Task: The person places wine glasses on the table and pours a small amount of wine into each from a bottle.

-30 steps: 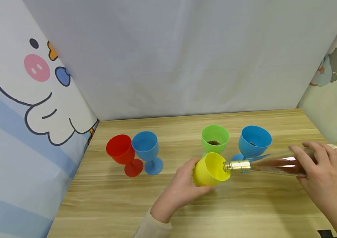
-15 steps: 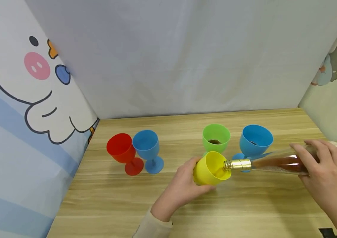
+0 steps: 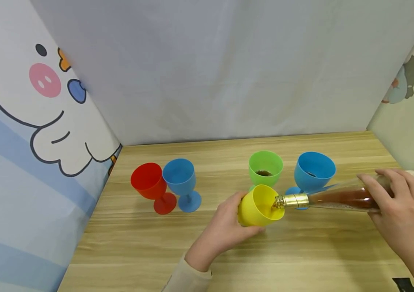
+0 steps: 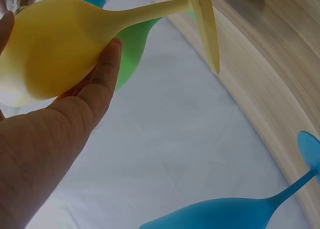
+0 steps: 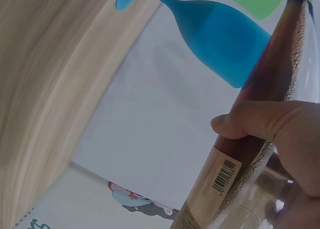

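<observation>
My left hand grips the bowl of a yellow goblet, which tilts toward the right. In the left wrist view the goblet's stem and foot stick out sideways, off the table. My right hand holds a glass bottle of reddish-brown liquid, lying almost level. The bottle's gold-banded mouth is at the goblet's rim, and a thin brown stream runs into the bowl. In the right wrist view my thumb lies across the bottle above a label with a barcode. How much liquid the yellow goblet holds is hard to tell.
Behind the yellow goblet stands a green goblet with dark liquid inside. A blue goblet with a little dark liquid stands behind the bottle. At left, a red goblet and another blue goblet stand close together on the wooden table.
A brown stream has begun running from the bottle mouth into the yellow goblet. The liquid has moved further into the bottle's neck. Both hands keep nearly the same place.
</observation>
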Motion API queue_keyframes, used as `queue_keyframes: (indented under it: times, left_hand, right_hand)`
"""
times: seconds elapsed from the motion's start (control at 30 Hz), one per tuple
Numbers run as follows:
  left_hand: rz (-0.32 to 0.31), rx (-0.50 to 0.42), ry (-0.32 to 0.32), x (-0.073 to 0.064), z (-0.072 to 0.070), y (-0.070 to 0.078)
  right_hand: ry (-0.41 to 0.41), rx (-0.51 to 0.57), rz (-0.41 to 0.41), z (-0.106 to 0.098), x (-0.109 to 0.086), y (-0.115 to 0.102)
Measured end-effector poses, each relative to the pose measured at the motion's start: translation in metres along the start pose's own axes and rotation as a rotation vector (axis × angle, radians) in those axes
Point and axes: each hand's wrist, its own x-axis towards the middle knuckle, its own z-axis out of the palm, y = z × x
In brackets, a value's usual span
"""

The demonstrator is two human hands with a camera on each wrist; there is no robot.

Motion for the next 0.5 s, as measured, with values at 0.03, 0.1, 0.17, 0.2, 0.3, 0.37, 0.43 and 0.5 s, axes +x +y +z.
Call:
queue_keyframes:
  times: [0.03,0.1,0.17,0.2,0.3,0.37,0.43,0.5]
  left_hand:
    - [0.0,0.001,0.001,-0.0002,0.0,0.0001]
    - [-0.002,0.002,0.002,-0.0004,-0.0002,0.0005]
    - [-0.005,0.001,0.0,-0.0008,-0.0004,0.001]
    - [-0.006,0.0,0.001,-0.0008,-0.0005,0.0011]
    - [-0.006,-0.003,0.004,-0.0007,-0.001,0.0012]
    - [-0.005,-0.002,0.007,-0.0008,-0.0012,0.0013]
    - [-0.002,-0.002,0.009,-0.0007,-0.0013,0.0012]
    - [-0.001,-0.003,0.008,-0.0008,-0.0013,0.0012]
  right_hand:
    - [0.001,0.001,-0.001,-0.0004,0.0,-0.0002]
    - [0.01,0.006,-0.005,-0.0004,0.0,-0.0003]
    - [0.025,0.013,-0.01,0.0,0.0002,-0.0003]
    - [0.033,0.016,-0.014,0.0003,0.0004,-0.0001]
    - [0.05,0.024,-0.022,0.0006,0.0017,0.0008]
    - [0.051,0.027,-0.02,0.0005,0.0022,0.0011]
    - [0.043,0.029,-0.017,0.0,0.0026,0.001]
    - [0.038,0.029,-0.014,-0.0003,0.0027,0.0007]
